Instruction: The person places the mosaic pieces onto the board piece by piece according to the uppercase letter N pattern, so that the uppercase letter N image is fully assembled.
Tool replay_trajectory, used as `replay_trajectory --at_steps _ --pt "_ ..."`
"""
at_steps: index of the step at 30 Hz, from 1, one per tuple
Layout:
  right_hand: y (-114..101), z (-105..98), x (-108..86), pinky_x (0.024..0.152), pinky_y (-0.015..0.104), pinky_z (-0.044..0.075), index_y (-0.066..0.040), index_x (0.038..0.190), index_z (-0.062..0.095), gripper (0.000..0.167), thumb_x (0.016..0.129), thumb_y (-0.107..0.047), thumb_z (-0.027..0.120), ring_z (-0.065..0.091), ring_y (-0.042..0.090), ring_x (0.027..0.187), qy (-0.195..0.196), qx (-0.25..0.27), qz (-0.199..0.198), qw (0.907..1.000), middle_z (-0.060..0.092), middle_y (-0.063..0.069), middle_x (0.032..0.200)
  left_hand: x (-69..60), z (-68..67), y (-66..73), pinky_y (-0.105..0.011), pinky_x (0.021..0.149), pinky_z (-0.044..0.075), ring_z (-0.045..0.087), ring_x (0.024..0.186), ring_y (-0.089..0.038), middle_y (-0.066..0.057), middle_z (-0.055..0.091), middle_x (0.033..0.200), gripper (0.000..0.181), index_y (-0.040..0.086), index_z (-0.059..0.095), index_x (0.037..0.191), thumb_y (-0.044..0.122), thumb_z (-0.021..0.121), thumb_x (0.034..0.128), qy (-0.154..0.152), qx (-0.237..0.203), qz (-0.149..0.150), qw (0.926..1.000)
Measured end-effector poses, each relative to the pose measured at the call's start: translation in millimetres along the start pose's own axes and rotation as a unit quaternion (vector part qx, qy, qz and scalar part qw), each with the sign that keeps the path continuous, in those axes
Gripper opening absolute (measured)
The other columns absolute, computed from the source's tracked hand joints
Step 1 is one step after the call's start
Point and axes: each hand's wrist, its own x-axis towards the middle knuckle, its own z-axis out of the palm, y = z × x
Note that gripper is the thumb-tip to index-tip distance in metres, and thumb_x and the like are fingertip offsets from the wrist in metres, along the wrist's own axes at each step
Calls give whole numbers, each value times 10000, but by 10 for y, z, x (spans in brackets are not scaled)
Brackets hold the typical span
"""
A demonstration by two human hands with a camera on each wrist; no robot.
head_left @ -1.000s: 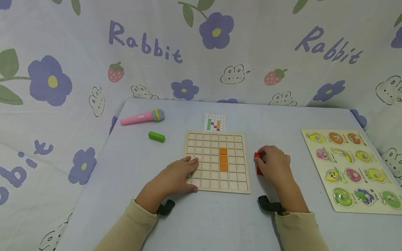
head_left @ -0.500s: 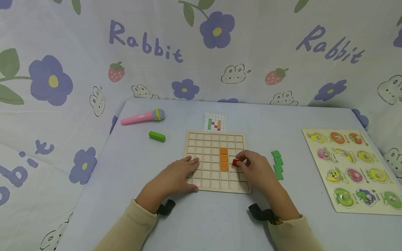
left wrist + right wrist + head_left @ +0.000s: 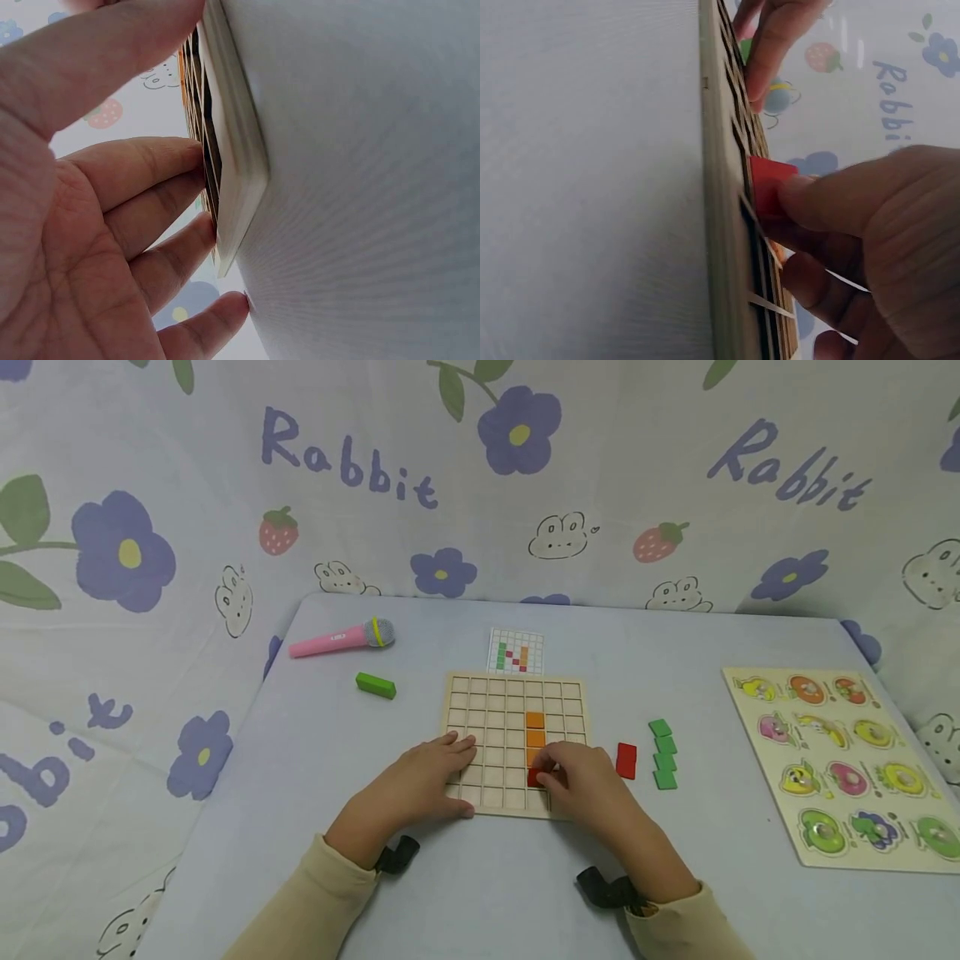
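Observation:
A wooden grid board lies mid-table with a column of orange tiles in it. My right hand pinches a red tile between thumb and fingers at the cell just below the orange ones. In the right wrist view that red tile stands tilted at the grid, its lower edge among the dividers. My left hand rests on the board's left edge, fingers spread. The left wrist view shows its fingers straight against the board's side.
Right of the board lie red tiles and a column of green tiles. A pattern card touches the back edge. Farther left are a green block and a pink toy microphone. A fruit puzzle board lies far right.
My right hand has picked a red tile from the pile on the right and carried it left to the board, below the orange column. The left hand has stayed in place.

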Motion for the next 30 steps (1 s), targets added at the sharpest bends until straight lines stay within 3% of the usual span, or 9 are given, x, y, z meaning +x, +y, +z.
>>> replay_trajectory --at_steps 4,14,24,30 --pt "16 3 -9 799 323 575 -170 1068 771 143 964 -90 829 609 139 874 -51 -83 -91 9999 741 -34 1012 1 3 -3 -548 1346 300 281 1680 -273 -13 425 1748 910 100 469 1662 361 910 909 6 -4 12 10000" --pt "29 41 -27 835 388 587 -140 1016 793 120 933 -81 856 651 169 884 388 -468 -633 9961 726 0 1005 16 14 -18 -546 1344 306 285 1679 -276 -17 425 1748 913 98 466 1663 374 906 912 -29 104 39 9999" --pt "15 -6 -31 864 386 577 -148 1051 797 100 965 -107 827 652 166 911 297 -293 -356 9985 733 -12 1032 19 21 -19 -554 1341 309 287 1679 -273 -15 430 1746 920 101 471 1661 378 913 903 -16 83 20 10000" --pt "172 -189 -35 843 385 527 -120 1126 789 107 1026 -125 752 619 186 912 628 -211 -27 9978 742 13 1064 21 23 -21 -551 1341 310 286 1679 -268 -9 424 1749 923 108 463 1666 376 912 905 4 76 22 10000"
